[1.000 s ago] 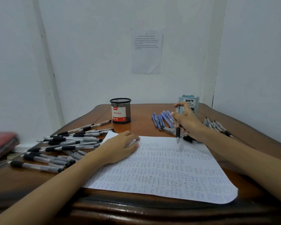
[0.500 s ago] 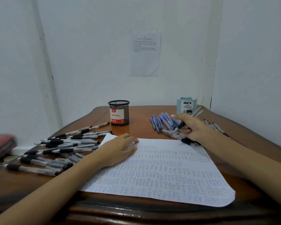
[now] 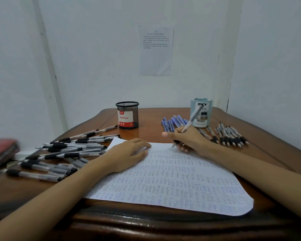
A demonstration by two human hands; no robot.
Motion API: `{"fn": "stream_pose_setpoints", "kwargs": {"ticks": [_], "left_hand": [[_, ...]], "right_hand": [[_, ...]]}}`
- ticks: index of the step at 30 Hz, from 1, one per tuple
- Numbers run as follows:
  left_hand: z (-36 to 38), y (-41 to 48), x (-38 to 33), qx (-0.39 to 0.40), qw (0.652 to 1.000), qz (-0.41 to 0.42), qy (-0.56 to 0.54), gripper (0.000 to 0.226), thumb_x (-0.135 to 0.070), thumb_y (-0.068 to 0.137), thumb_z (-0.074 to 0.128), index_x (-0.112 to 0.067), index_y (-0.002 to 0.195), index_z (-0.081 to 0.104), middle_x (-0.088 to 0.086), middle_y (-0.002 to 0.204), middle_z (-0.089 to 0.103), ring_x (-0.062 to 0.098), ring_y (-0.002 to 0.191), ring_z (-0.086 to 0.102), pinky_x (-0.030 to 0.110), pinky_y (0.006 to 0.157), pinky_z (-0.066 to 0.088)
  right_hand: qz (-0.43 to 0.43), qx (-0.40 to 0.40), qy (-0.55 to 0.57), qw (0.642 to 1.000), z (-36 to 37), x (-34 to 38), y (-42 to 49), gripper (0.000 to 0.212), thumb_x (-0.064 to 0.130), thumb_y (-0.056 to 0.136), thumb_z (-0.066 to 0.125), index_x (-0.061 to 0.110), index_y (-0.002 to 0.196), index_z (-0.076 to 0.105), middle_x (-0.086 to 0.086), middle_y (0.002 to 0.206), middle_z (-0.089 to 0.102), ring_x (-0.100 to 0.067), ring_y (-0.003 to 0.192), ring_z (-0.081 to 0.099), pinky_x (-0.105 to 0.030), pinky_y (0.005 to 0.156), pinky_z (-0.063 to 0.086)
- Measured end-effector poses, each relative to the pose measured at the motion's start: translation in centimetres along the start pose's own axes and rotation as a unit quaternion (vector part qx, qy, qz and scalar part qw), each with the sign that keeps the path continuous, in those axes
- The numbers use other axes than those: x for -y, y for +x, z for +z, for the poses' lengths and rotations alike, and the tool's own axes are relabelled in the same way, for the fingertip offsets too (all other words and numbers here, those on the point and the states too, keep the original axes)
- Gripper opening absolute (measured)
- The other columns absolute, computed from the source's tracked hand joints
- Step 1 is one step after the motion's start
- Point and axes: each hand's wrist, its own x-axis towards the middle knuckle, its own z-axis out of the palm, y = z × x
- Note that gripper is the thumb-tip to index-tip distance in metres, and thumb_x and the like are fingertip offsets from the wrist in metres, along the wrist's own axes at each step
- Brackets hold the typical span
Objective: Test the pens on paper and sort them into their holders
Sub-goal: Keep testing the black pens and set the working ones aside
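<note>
A white sheet of paper (image 3: 172,181) covered in small pen marks lies on the wooden table (image 3: 151,131). My left hand (image 3: 127,155) rests flat on the sheet's upper left part. My right hand (image 3: 188,138) grips a clear pen with a black grip (image 3: 192,118) in a writing hold, tip down at the paper's top edge. A black mesh holder (image 3: 127,115) labelled "Ball Pens" stands at the back centre. A pale blue holder (image 3: 201,113) stands at the back right.
A large pile of black-grip pens (image 3: 64,152) lies left of the paper. Several blue pens (image 3: 172,123) lie behind my right hand, and a row of black-grip pens (image 3: 229,135) lies to its right. A red object (image 3: 2,150) sits at the far left.
My right hand turned the pen from lying low over the blue pens into a writing hold and brought its tip down to the paper's top edge. My left hand stayed on the sheet.
</note>
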Motion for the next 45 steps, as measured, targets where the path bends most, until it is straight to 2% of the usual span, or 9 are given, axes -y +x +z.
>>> {"fn": "stream_pose_setpoints", "kwargs": {"ticks": [4,7,12,18,23,28,32,37,45], "left_hand": [[0.1,0.0,0.2,-0.002,1.0,0.002,0.002,0.04,-0.038,0.099,0.034,-0.029,0.138,0.04,-0.011,0.142,0.039,0.004,0.125,0.038,0.018,0.1,0.027],[0.1,0.0,0.1,0.0,1.0,0.002,0.005,0.04,-0.038,0.099,0.033,-0.028,0.138,0.04,-0.01,0.142,0.039,0.005,0.125,0.038,0.019,0.1,0.028],[0.0,-0.1,0.0,0.001,1.0,0.003,0.006,0.041,-0.038,0.099,0.033,-0.027,0.138,0.04,-0.009,0.142,0.039,0.005,0.125,0.039,0.019,0.099,0.028],[0.0,0.0,0.0,0.004,1.0,0.002,0.008,0.041,-0.038,0.1,0.033,-0.027,0.138,0.04,-0.009,0.143,0.039,0.006,0.125,0.038,0.02,0.099,0.028],[-0.1,-0.1,-0.1,0.004,1.0,0.002,0.006,0.041,-0.038,0.1,0.033,-0.027,0.138,0.04,-0.009,0.143,0.038,0.006,0.126,0.038,0.022,0.102,0.029],[-0.1,-0.1,-0.1,0.007,1.0,0.001,0.008,0.041,-0.038,0.1,0.033,-0.027,0.139,0.039,-0.008,0.143,0.038,0.006,0.126,0.038,0.023,0.103,0.03],[-0.2,-0.1,-0.1,0.007,1.0,0.003,0.002,0.041,-0.038,0.1,0.033,-0.026,0.138,0.04,-0.008,0.143,0.038,0.007,0.125,0.039,0.025,0.104,0.031],[-0.3,-0.2,-0.2,0.011,1.0,0.001,0.001,0.041,-0.038,0.1,0.033,-0.026,0.138,0.039,-0.008,0.143,0.038,0.007,0.126,0.038,0.026,0.105,0.031],[-0.3,-0.2,-0.2,0.012,1.0,-0.001,-0.001,0.042,-0.038,0.1,0.033,-0.026,0.139,0.039,-0.008,0.144,0.037,0.008,0.127,0.038,0.027,0.106,0.032]], "right_hand": [[-0.054,-0.033,-0.05,0.997,0.4,-0.5,0.6,0.046,0.022,0.08,0.073,0.012,0.047,0.043,-0.009,0.051,0.051,-0.006,0.032,0.037,-0.015,0.036,0.033],[-0.064,-0.011,-0.063,0.996,0.3,-0.7,0.8,0.044,0.014,0.085,0.068,0.011,0.049,0.041,-0.01,0.05,0.047,-0.006,0.033,0.037,-0.015,0.038,0.034],[-0.074,0.033,-0.059,0.995,0.2,-0.9,0.8,0.044,0.013,0.085,0.067,0.011,0.048,0.042,0.002,0.038,0.045,-0.008,0.033,0.038,-0.016,0.04,0.035],[-0.085,0.049,-0.06,0.993,0.3,-1.0,0.8,0.042,0.013,0.084,0.068,0.009,0.05,0.043,0.0,0.041,0.047,-0.006,0.035,0.04,-0.015,0.042,0.037],[-0.082,0.034,-0.074,0.993,0.4,-1.1,1.1,0.043,-0.006,0.086,0.055,0.009,0.049,0.039,-0.001,0.042,0.037,-0.001,0.033,0.04,-0.012,0.04,0.036],[-0.079,0.038,-0.058,0.994,0.2,-1.2,0.9,0.041,0.004,0.088,0.061,0.007,0.052,0.042,0.002,0.039,0.044,-0.002,0.034,0.04,-0.013,0.04,0.036],[-0.097,0.014,-0.069,0.993,0.3,-1.2,1.1,0.043,0.003,0.087,0.061,0.008,0.049,0.041,0.007,0.036,0.043,-0.001,0.034,0.041,-0.017,0.048,0.041],[-0.099,0.012,-0.064,0.993,0.3,-1.2,1.0,0.043,0.002,0.087,0.062,0.008,0.049,0.041,0.002,0.039,0.043,-0.001,0.034,0.041,-0.01,0.043,0.037],[-0.096,-0.003,-0.089,0.991,0.3,-1.4,1.4,0.041,-0.001,0.086,0.059,0.009,0.05,0.041,0.0,0.043,0.041,-0.001,0.036,0.042,-0.014,0.044,0.039]]}}
